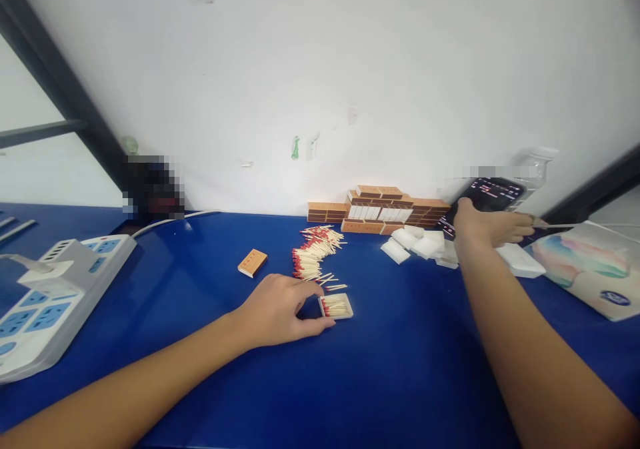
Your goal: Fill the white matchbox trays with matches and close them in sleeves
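With the left hand [283, 309], I pinch the matchbox tray [337, 307] at its nine-o'clock end. The tray lies at three o'clock from this nearer hand, long axis nine-to-three. At two o'clock, the right hand [486, 225] overlaps the phone [493, 194]; I cannot tell its grip.

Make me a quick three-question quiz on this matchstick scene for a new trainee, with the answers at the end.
1. Short answer: What is at the thumb and finger of the left hand?
2. True or false: The loose match pile lies to the right of the white pieces.
3. Fill in the blank: In this view, the right hand is in front of a dark-screened ____.

Key:
1. A small open tray holding red-tipped matches.
2. False; the pile lies to their left.
3. Phone.
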Available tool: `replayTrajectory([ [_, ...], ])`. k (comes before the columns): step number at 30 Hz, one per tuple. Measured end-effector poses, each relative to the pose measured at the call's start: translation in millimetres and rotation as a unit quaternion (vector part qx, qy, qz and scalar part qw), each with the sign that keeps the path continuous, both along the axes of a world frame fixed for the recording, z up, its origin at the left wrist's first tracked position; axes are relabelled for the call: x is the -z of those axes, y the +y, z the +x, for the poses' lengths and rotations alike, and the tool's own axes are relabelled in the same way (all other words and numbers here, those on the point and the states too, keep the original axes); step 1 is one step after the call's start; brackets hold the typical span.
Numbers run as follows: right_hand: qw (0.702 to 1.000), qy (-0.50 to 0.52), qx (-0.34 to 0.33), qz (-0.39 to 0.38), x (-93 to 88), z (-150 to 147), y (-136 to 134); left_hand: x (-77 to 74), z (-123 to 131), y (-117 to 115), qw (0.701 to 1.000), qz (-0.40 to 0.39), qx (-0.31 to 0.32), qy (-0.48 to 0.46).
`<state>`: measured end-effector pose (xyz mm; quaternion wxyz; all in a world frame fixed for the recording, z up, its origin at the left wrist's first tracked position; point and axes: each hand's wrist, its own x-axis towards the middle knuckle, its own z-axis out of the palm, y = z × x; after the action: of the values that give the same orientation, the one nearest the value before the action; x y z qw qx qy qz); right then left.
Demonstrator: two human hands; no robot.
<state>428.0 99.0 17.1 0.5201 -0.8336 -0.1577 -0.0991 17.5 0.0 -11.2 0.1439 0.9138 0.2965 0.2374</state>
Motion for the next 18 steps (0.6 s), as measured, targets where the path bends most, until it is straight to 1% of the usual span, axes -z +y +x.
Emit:
replayTrajectory([
  [3,0.998,0.052,0.029,0.015,10.1,-7,7,-1.4,0,-1,1.0,-0.003,-0.003,0.009],
  [4,0.998,0.056,0.025,0.02,11.8,-9,8,-1.6,1,-1,1.0,-0.006,-0.003,0.013],
  [10,0.998,0.043,-0.001,0.048,16.2,-14,1,-1.7,1,-1,1.0,-0.009,-0.003,0.016],
  [18,0.999,0.015,-0.034,0.034,16.5,-20,-4,-5.8,1,-1,0.999,-0.019,0.0,0.03],
])
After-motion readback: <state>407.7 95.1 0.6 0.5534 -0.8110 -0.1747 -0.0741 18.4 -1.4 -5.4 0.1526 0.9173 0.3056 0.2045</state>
